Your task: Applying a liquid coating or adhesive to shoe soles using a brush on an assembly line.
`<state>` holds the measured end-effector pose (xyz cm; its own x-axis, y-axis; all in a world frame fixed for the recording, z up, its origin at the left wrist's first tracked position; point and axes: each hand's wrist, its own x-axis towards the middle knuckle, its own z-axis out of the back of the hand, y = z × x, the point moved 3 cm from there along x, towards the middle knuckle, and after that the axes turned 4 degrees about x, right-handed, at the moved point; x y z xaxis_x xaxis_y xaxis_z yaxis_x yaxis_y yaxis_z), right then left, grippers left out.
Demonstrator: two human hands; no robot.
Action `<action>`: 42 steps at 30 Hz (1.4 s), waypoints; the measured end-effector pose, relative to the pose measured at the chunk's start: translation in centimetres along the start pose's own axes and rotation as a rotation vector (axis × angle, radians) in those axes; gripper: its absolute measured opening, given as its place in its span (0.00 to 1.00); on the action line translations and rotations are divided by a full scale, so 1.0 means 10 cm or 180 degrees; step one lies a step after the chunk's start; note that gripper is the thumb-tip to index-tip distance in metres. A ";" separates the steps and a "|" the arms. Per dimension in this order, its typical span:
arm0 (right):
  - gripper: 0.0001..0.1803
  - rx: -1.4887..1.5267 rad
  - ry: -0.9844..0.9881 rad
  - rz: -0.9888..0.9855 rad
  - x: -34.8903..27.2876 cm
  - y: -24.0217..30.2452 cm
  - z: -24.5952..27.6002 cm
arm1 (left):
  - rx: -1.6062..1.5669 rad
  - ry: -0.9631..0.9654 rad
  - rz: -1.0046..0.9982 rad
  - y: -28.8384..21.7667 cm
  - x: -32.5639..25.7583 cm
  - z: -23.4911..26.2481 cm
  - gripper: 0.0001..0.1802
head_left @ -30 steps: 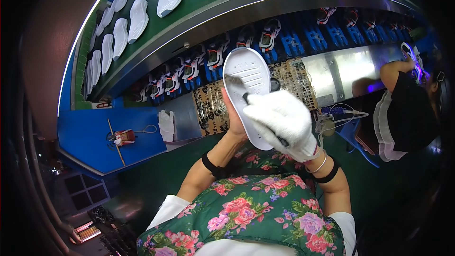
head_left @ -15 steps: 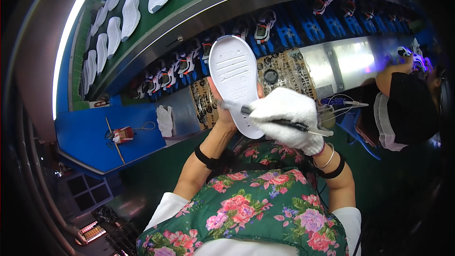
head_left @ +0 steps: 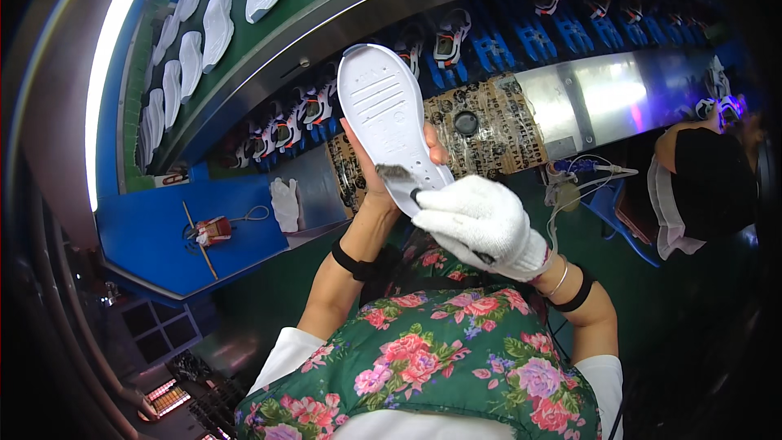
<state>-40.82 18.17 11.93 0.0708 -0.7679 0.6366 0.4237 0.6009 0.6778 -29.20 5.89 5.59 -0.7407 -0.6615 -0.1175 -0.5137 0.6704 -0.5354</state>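
Observation:
A white shoe sole, its hollow inner face turned up, lies tilted in my bare left hand. The palm and fingers wrap it from beneath and along its sides near the narrow end. In a white knitted glove, my right hand is closed around a brush with dark bristles. Those bristles are at the inner face of the sole, toward the end nearest me. Most of the brush handle is hidden by the glove.
White soles stand along a green shelf at upper left. Shoes sit on blue racks behind a taped cardboard strip. A loose white glove and a small red container lie at left. Another person is at right.
The sole has shifted a little left and away from me. My right hand has turned and come slightly nearer, so the handle end that showed before is now hidden.

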 end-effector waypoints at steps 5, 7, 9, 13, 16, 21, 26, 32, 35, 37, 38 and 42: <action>0.15 0.0787 -0.0338 -0.0559 0.01 -0.10 0.12 | 0.0130 0.0219 -0.0107 -0.01 0.07 0.07 0.53; 0.14 0.0233 -0.0460 -0.0370 -0.02 -0.09 0.08 | 0.0070 0.0250 -0.0109 -0.04 0.07 0.05 0.53; 0.15 0.0062 -0.0368 -0.0106 -0.06 -0.03 -0.01 | 0.0059 0.0152 -0.0131 -0.03 0.11 0.07 0.52; 0.13 0.1257 -0.0141 -0.0799 -0.07 -0.06 0.02 | -0.0651 0.0367 0.0253 -0.08 0.18 0.20 0.61; 0.13 0.0638 -0.0414 -0.0612 -0.03 -0.09 0.09 | -0.0150 0.0262 0.0518 -0.10 0.21 0.14 0.62; 0.17 -0.0006 0.0093 -0.0001 -0.12 -0.01 -0.10 | 0.0107 0.1008 0.1006 -0.18 0.32 0.20 0.61; 0.16 0.1383 0.0271 -0.0341 -0.07 -0.06 -0.05 | 0.0076 0.1217 0.1843 -0.14 0.31 0.27 0.60; 0.17 0.0143 0.0646 -0.0020 -0.13 -0.04 -0.13 | 0.0688 0.0968 0.2359 -0.09 0.31 0.33 0.55; 0.13 0.1047 0.0505 -0.0558 -0.10 -0.05 0.01 | 0.0854 0.0839 0.2438 -0.04 0.28 0.43 0.59; 0.08 0.1593 0.0117 -0.1348 -0.13 -0.14 0.10 | 0.0430 0.0818 0.2334 -0.02 0.28 0.41 0.59; 0.09 0.1799 -0.0246 -0.1854 -0.15 -0.18 0.17 | 0.0004 0.0798 0.2238 0.00 0.30 0.37 0.59; 0.10 0.0934 -0.1251 -0.1915 -0.06 -0.30 0.37 | -0.0235 0.0403 0.1648 0.17 0.14 0.41 0.48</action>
<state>-45.46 17.63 10.91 -0.4443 -0.8787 0.1749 0.0275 0.1817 0.9830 -29.32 4.71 1.06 -0.9492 -0.1954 -0.2465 -0.0931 0.9230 -0.3733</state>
